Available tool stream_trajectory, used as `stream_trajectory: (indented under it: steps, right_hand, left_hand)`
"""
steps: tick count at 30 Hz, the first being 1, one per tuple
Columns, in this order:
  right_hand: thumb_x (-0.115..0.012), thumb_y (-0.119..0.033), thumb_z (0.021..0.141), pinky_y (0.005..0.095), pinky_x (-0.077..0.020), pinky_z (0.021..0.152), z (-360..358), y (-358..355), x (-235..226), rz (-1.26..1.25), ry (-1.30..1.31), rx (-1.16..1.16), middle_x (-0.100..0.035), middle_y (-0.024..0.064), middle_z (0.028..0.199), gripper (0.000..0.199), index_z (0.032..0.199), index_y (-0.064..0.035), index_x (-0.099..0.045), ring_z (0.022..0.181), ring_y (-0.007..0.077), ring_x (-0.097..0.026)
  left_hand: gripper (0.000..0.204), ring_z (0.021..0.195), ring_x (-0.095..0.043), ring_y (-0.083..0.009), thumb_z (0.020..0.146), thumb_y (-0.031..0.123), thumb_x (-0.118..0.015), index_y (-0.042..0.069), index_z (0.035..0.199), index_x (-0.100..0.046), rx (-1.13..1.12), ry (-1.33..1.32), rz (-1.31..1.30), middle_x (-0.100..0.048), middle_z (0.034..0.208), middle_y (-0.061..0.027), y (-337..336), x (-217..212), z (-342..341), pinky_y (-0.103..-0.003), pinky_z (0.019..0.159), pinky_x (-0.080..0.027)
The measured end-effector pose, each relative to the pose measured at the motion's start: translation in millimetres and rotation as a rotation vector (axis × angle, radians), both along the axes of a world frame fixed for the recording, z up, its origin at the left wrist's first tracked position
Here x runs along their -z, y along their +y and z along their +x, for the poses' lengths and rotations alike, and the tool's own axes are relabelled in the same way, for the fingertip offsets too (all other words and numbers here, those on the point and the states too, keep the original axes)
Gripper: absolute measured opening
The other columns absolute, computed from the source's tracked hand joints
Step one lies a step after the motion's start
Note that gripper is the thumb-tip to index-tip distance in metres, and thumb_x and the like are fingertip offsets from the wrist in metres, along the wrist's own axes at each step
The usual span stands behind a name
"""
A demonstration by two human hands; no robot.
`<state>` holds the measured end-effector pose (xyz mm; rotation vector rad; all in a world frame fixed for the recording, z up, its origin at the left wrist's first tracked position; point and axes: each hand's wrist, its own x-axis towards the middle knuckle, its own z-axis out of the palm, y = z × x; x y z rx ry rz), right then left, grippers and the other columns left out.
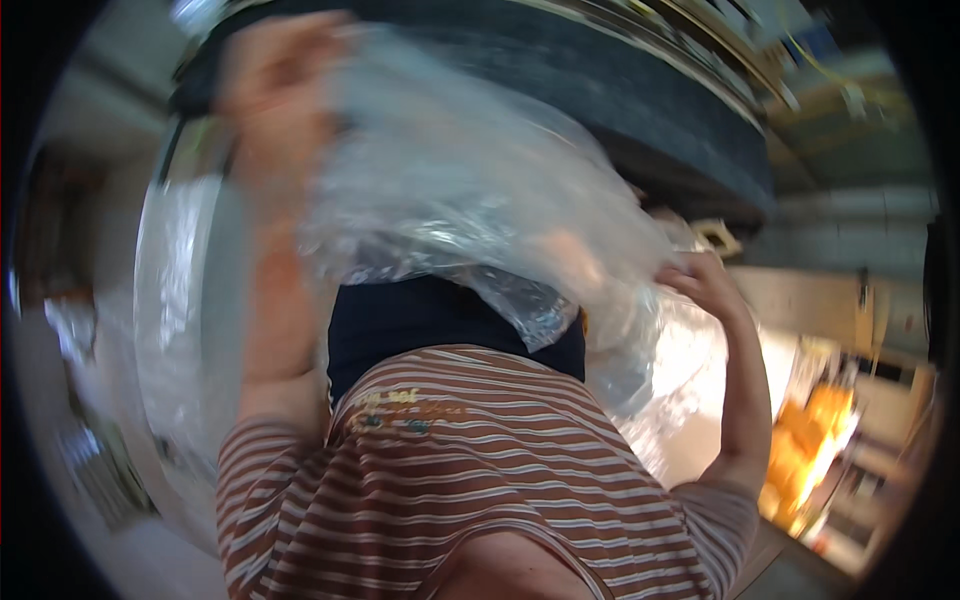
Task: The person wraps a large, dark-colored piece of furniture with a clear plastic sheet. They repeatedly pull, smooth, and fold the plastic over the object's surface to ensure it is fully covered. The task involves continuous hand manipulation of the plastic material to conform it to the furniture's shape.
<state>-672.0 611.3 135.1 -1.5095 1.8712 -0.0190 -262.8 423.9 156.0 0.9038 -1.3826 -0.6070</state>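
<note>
A large sheet of clear plastic film (470, 190) is stretched between my two raised hands, crumpled and shiny in the middle. My left hand (275, 95) is up high at the upper left, blurred, gripping the film's edge. At the right, lower down, my right hand (705, 280) has its fingers curled into the other edge of the film. Behind the film runs a big black curved object (650, 100) like a tyre. Below is my striped red-and-white shirt (470, 470) over dark trousers (430, 320).
More clear plastic (180, 300) hangs down on the left side. Yellow and orange items (810, 440) stand at the lower right on a cluttered surface. A pale concrete wall or beam (850, 220) lies at the right.
</note>
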Motion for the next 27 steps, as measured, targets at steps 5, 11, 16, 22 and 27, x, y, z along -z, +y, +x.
stream_trajectory:
  steps: [5,11,16,22,27]
  right_hand:
    - [-0.07,-0.038,0.074,0.0385,-0.0495,0.075,-120,97,109,0.194,0.609,-0.196,-0.067,0.0112,0.088,0.029,0.09,-0.0135,-0.07,0.087,0.0276,-0.064]
    - [-0.081,-0.025,0.055,0.0407,-0.0534,0.071,-331,253,91,0.76,1.031,0.192,-0.07,0.0109,0.086,0.034,0.085,-0.0115,-0.073,0.082,0.0246,-0.067]
    - [-0.067,-0.012,0.073,0.0404,-0.0539,0.066,-359,204,91,0.517,1.07,0.398,-0.07,0.0105,0.086,0.012,0.084,-0.0073,-0.072,0.078,0.0269,-0.068]
    - [-0.06,-0.007,0.071,0.0386,-0.0488,0.08,-373,185,188,0.182,0.699,0.382,-0.067,0.0095,0.095,0.023,0.09,-0.015,-0.071,0.092,0.0293,-0.062]
    - [-0.058,-0.009,0.076,0.0388,-0.0521,0.078,-382,203,241,0.334,0.789,0.419,-0.068,0.0107,0.099,0.02,0.092,-0.0099,-0.07,0.092,0.0279,-0.065]
  left_hand:
    - [0.023,0.095,-0.064,-0.0174,0.09,0.017,-0.06,0.003,0.107,-0.067,-0.874,-0.725,-0.161,-0.068,0.103,-0.0092,-45,-13,296,-0.029,0.085,-0.049]
    - [0.036,0.1,-0.06,-0.0249,0.094,0.033,-0.054,0.004,0.112,-0.065,-0.792,-0.953,-0.056,-0.063,0.109,-0.0139,-103,-26,305,-0.032,0.09,-0.044]
    - [0.035,0.085,-0.057,-0.0223,0.093,0.033,-0.055,-0.001,0.101,-0.063,-0.428,-1.035,0.037,-0.062,0.097,-0.0135,-180,50,240,-0.032,0.079,-0.044]
    - [0.034,0.081,-0.054,-0.0188,0.093,0.032,-0.056,-0.002,0.097,-0.061,-0.172,-0.985,0.118,-0.059,0.089,-0.0098,-218,107,113,-0.031,0.076,-0.043]
    - [0.03,0.082,-0.055,-0.0167,0.092,0.027,-0.056,-0.002,0.097,-0.062,-0.09,-0.95,0.276,-0.062,0.089,-0.0069,-264,121,112,-0.03,0.078,-0.044]
